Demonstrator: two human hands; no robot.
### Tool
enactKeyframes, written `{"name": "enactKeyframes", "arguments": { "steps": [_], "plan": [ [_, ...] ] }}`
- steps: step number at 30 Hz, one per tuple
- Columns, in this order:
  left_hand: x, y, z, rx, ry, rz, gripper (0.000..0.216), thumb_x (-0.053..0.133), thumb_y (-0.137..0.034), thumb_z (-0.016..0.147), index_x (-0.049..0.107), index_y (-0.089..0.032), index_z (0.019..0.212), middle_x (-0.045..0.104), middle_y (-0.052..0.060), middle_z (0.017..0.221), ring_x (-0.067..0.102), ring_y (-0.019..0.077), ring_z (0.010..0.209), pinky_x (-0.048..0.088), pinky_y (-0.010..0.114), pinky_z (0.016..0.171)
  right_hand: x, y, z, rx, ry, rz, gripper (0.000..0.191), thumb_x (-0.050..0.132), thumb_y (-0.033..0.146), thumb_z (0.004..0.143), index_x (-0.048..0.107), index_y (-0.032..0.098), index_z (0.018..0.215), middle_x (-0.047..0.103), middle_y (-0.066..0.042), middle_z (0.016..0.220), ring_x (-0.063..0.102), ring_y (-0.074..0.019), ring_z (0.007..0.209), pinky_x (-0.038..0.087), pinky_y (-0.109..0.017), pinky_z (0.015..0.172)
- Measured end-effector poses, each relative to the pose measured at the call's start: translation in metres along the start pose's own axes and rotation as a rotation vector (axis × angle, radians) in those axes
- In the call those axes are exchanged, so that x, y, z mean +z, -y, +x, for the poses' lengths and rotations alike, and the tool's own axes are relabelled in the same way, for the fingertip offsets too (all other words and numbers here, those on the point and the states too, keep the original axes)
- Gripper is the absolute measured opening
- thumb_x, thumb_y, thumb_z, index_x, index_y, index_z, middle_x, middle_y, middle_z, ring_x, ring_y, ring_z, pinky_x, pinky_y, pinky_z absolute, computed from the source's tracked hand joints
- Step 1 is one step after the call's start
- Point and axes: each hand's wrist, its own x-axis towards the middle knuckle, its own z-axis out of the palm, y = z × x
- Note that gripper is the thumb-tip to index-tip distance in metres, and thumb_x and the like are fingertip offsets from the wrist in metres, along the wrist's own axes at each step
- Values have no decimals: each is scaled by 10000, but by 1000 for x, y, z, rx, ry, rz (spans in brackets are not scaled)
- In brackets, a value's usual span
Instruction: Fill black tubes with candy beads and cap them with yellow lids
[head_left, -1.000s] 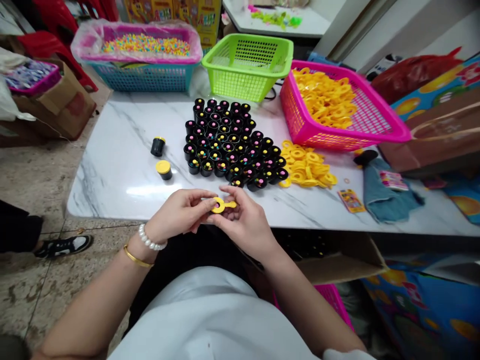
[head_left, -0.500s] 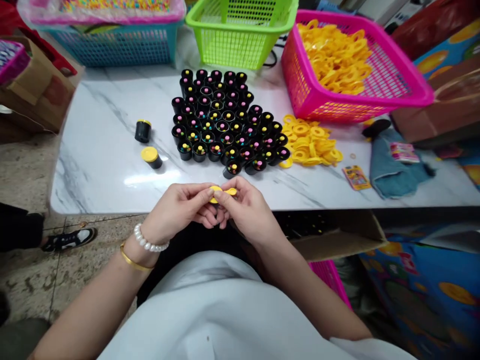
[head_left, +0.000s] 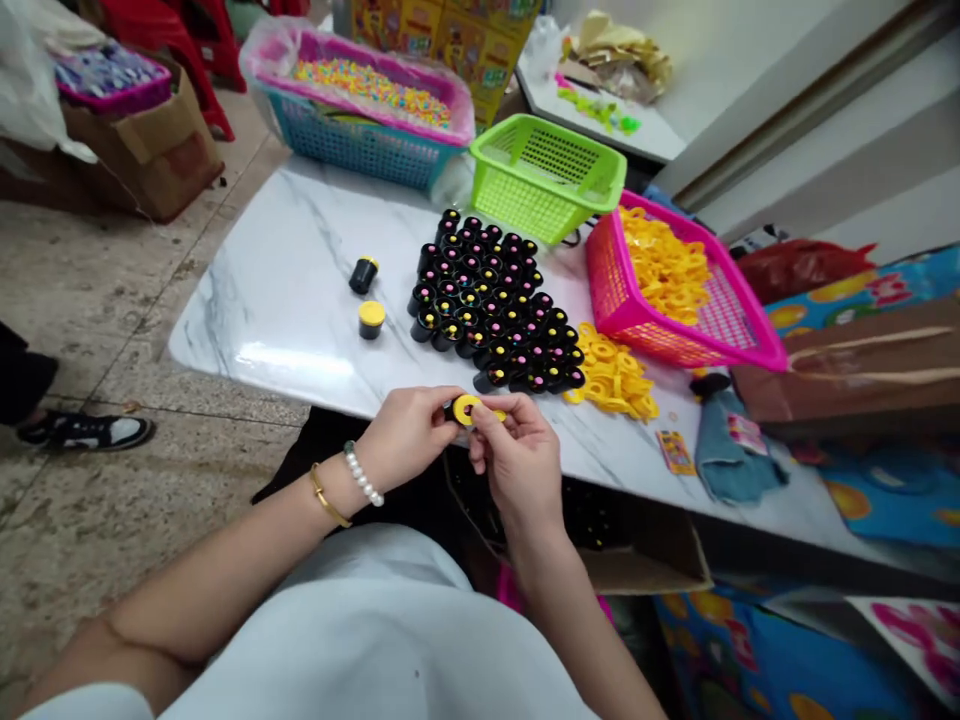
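Observation:
At the table's front edge, my left hand (head_left: 417, 432) is closed round a small black cup (head_left: 450, 410), mostly hidden by the fingers. A yellow ring-shaped lid (head_left: 465, 409) with a hole in its middle lies against the cup's end. My right hand (head_left: 517, 440) pinches the lid, thumb on its face; more yellow plastic shows between those fingers. Just beyond stand several open black cups (head_left: 487, 300) with pink or yellow stems and small coloured bits inside. Left of them are two yellow-topped black cups, one upright (head_left: 370, 320) and another farther back (head_left: 364, 275).
Loose yellow rings (head_left: 611, 375) lie beside a pink basket (head_left: 697, 340) of the same. Behind are a green basket (head_left: 547, 190) and a blue basket (head_left: 352, 145) with coloured beads. A small packet (head_left: 676, 453) and denim cloth (head_left: 739, 450) lie right. Another person's shoe (head_left: 90, 430) shows left.
The view has turned and tilted, showing more of the room behind. Between my hands, the yellow lid has tipped so its ring face and the dark cup show. Both hands keep hold.

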Motion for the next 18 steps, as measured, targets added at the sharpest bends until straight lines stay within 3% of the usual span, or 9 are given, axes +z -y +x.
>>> {"name": "enactKeyframes", "arguments": {
  "steps": [3, 10, 15, 18],
  "plan": [
    [6, 1, 0, 23, -40, 49, 222, 616, -97, 797, 728, -179, 970, 597, -43, 622, 491, 95, 568, 362, 204, 582, -2, 4, 2, -7, -2, -20, 287, 811, 344, 709, 593, 180, 797, 544, 79, 458, 437, -52, 331, 323, -133, 301],
    [6, 5, -1, 38, -43, 34, 195, 602, -60, 787, 730, -171, 883, 630, -34, 638, 512, 97, 572, 353, 208, 579, -4, 16, 11, 137, 49, -53, 306, 829, 347, 642, 609, 170, 760, 509, 87, 439, 424, -57, 289, 283, -131, 246],
    [6, 5, 0, 47, -47, 37, 243, 623, -76, 786, 739, -178, 974, 665, -22, 689, 534, 103, 591, 368, 209, 593, -9, 29, 12, 203, 67, -20, 294, 830, 337, 593, 602, 166, 666, 487, 88, 423, 373, -45, 244, 228, -131, 216],
    [5, 3, -1, 49, -43, 26, 201, 605, -58, 789, 733, -168, 899, 652, -26, 671, 514, 97, 580, 353, 206, 580, -8, 26, 12, 190, 41, -100, 288, 835, 344, 603, 640, 150, 690, 522, 69, 422, 376, -46, 246, 226, -133, 226]
  ]
}}
